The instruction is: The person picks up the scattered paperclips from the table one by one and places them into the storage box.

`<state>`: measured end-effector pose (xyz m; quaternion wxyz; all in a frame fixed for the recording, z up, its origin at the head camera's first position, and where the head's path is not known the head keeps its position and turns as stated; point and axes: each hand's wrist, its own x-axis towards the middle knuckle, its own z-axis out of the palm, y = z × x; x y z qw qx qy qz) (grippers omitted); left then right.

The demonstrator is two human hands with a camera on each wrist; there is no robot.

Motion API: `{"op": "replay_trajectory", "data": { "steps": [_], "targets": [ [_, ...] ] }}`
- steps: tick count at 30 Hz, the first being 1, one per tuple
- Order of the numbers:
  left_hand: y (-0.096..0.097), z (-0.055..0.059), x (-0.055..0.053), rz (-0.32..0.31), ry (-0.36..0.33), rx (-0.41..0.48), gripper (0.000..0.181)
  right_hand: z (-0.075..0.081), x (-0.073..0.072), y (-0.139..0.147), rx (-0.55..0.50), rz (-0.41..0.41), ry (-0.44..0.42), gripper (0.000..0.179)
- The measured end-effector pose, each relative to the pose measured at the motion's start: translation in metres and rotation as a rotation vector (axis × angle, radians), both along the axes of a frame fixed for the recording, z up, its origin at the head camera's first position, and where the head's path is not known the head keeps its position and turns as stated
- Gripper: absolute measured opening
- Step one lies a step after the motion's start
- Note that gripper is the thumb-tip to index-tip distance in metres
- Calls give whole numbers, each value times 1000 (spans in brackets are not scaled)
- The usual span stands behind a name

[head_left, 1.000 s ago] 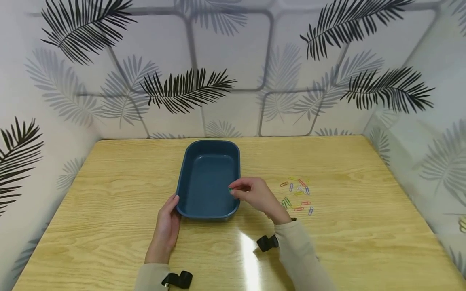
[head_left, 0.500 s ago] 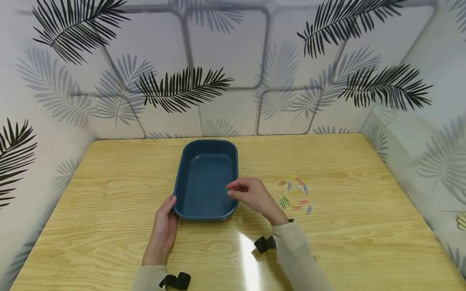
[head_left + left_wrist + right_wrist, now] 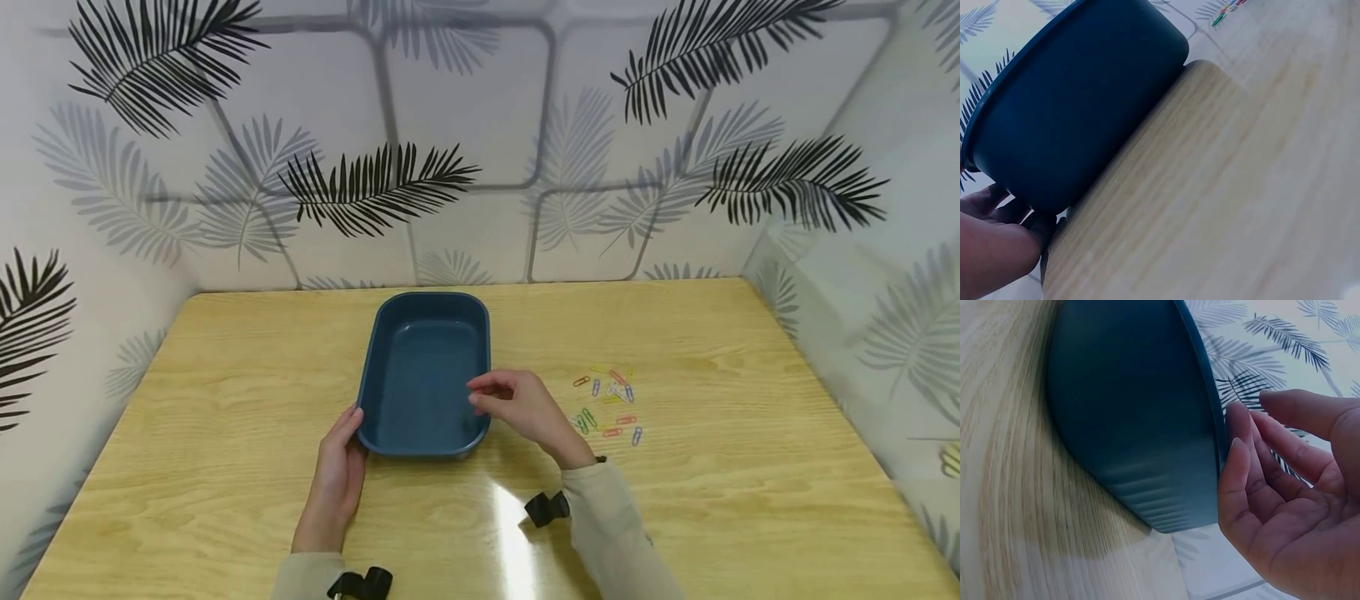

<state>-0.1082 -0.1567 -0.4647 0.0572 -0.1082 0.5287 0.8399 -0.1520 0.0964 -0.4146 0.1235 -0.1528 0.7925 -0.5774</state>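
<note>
A deep dark-blue plastic tray (image 3: 423,367) with rounded corners sits on the wooden table. My left hand (image 3: 339,475) holds its near-left side, thumb at the rim; in the left wrist view the fingers (image 3: 1013,212) lie against the outer wall. Over the tray's right rim is my right hand (image 3: 528,412), thumb and forefinger apart with nothing between them in the right wrist view. Below those fingertips a faint green paper clip (image 3: 468,422) shows inside the tray, blurred. Several coloured paper clips (image 3: 617,392) lie scattered right of the right hand.
The wooden table (image 3: 750,467) reaches back to a wall (image 3: 480,225) patterned with leaves. Black wrist straps with small camera blocks sit on both sleeves. A bright light reflection falls on the table's front.
The right thumb and forefinger have let go of the green paper clip, which has dropped into the tray. The left hand keeps its hold on the tray.
</note>
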Motion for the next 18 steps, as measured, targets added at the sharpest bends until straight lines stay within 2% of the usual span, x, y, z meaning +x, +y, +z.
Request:
{"op": "replay_trajectory", "data": {
  "steps": [9, 13, 18],
  "targets": [
    [-1, 0, 2, -23, 16, -15, 55, -2, 2, 13, -59, -4, -46, 28],
    [0, 0, 3, -43, 28, -27, 57, -2, 5, 27, -57, -55, -68, 29],
    [-1, -1, 2, -34, 26, -6, 56, -6, 1, 50, -19, -129, -65, 31]
  ]
}}
